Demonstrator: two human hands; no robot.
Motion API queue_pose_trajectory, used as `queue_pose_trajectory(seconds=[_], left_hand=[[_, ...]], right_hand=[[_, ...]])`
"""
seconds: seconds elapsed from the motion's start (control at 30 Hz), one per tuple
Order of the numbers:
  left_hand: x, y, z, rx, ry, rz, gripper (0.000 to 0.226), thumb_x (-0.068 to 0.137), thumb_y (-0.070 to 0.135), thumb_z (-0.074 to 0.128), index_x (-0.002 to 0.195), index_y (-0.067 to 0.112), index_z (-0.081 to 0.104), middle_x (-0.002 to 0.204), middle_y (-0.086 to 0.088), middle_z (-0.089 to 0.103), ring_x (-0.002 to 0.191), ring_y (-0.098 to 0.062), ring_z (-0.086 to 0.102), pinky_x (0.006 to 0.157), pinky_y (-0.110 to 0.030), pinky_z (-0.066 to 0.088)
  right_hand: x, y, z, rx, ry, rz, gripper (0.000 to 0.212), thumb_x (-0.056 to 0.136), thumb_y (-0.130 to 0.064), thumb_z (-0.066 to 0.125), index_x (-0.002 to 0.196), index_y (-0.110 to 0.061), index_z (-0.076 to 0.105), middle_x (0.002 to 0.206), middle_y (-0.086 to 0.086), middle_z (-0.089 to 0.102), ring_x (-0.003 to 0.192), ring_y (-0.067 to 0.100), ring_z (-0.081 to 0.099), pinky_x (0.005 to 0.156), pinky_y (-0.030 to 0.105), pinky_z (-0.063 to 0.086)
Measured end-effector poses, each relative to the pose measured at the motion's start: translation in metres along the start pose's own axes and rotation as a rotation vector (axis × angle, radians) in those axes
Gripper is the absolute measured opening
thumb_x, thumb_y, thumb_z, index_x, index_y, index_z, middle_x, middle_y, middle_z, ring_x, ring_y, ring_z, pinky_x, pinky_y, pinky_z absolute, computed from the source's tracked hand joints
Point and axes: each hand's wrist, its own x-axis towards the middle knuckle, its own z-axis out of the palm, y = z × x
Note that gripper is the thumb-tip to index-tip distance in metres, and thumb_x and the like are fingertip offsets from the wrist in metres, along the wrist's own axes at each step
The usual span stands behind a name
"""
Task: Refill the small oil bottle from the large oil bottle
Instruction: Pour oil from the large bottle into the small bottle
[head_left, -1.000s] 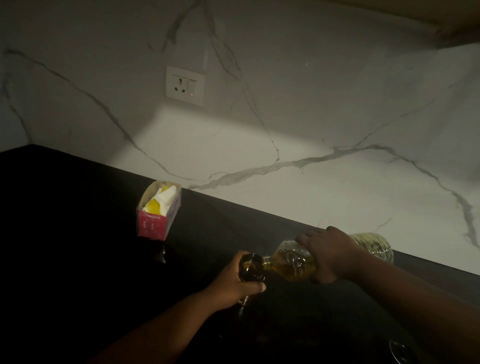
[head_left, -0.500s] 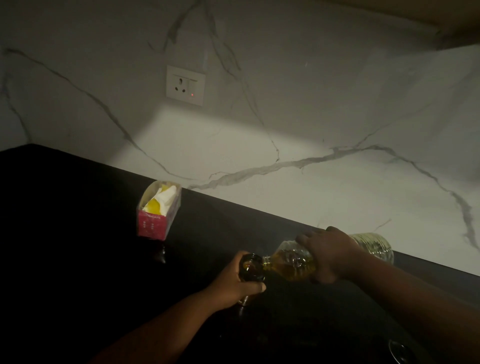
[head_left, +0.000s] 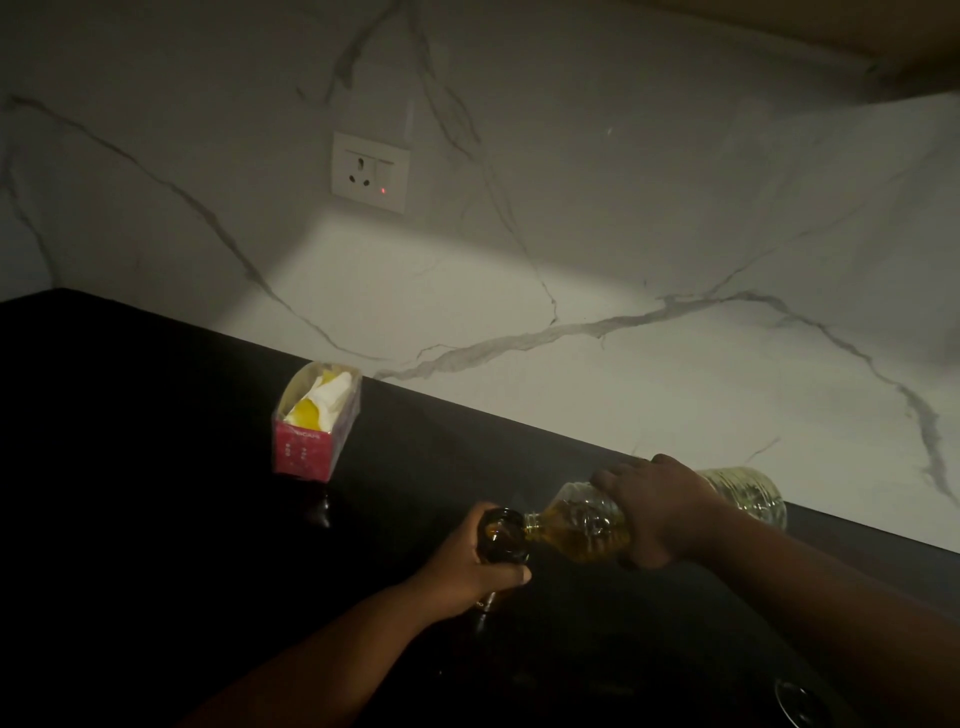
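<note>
Right of the pink box (head_left: 311, 431), the left hand (head_left: 462, 566) grips the small dark bottle (head_left: 501, 535); the right hand (head_left: 660, 512) grips the tipped large oil bottle (head_left: 582, 525), mouths meeting.

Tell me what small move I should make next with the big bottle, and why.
Probably hold the tilt steady. The right hand holds the large clear plastic oil bottle nearly sideways, its neck meeting the mouth of the small dark glass bottle in the left hand's grip. The small bottle's fill level cannot be seen.

Pink box (head_left: 311, 441) stands left; countertop (head_left: 130, 467) around open.
</note>
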Motion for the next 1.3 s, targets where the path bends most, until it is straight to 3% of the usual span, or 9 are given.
queue_pose_trajectory(seconds=[0.27,0.43,0.53,1.03,1.2,1.3], left_hand=[[0.0002,-0.0016,0.0006,0.003,0.015,0.009,0.069,0.058,0.044,0.086,0.115,0.052,0.047,0.117,0.007,0.066,0.113,-0.012,0.062,0.103,-0.049,0.049],[-0.0001,0.0002,-0.0005,0.014,0.009,0.000,0.067,0.056,0.047,0.086,0.109,0.061,0.047,0.117,0.010,0.065,0.113,-0.010,0.062,0.103,-0.046,0.050],[0.0003,0.0007,-0.0008,0.016,0.003,-0.017,0.077,0.055,0.047,0.086,0.121,0.051,0.045,0.120,0.009,0.064,0.115,-0.012,0.060,0.104,-0.049,0.049],[-0.0023,0.0052,-0.0003,0.013,-0.008,-0.003,0.073,0.056,0.047,0.083,0.118,0.049,0.046,0.117,0.009,0.064,0.115,-0.010,0.060,0.104,-0.046,0.047],[-0.0023,0.0050,-0.0001,0.011,-0.021,-0.007,0.069,0.057,0.048,0.083,0.113,0.058,0.045,0.116,0.014,0.064,0.111,-0.006,0.060,0.096,-0.035,0.049],[-0.0015,0.0035,0.0006,0.018,-0.004,0.004,0.068,0.056,0.048,0.083,0.113,0.056,0.046,0.116,0.011,0.065,0.112,-0.008,0.061,0.099,-0.038,0.050]], right_hand=[[-0.0002,0.0006,0.0009,0.012,-0.010,-0.006,0.072,0.062,-0.057,0.065,0.124,-0.027,0.045,0.111,-0.004,0.059,0.106,0.016,0.056,0.091,0.032,0.038],[-0.0006,0.0002,0.0009,0.015,-0.013,-0.005,0.072,0.061,-0.058,0.065,0.123,-0.026,0.045,0.110,-0.003,0.059,0.105,0.017,0.057,0.089,0.032,0.038],[-0.0012,-0.0004,0.0008,0.005,0.001,0.001,0.068,0.061,-0.056,0.064,0.120,-0.027,0.046,0.108,-0.003,0.060,0.105,0.018,0.058,0.088,0.032,0.040],[-0.0015,0.0004,0.0027,0.012,0.001,-0.005,0.071,0.062,-0.060,0.062,0.122,-0.027,0.045,0.109,-0.004,0.059,0.104,0.017,0.057,0.089,0.032,0.038],[-0.0007,0.0013,0.0036,0.013,-0.010,-0.003,0.072,0.061,-0.061,0.063,0.122,-0.027,0.045,0.110,-0.004,0.059,0.104,0.017,0.057,0.091,0.033,0.039],[-0.0004,0.0006,0.0034,0.005,-0.006,0.000,0.071,0.062,-0.060,0.063,0.122,-0.026,0.045,0.110,-0.003,0.059,0.104,0.018,0.057,0.090,0.033,0.039]])
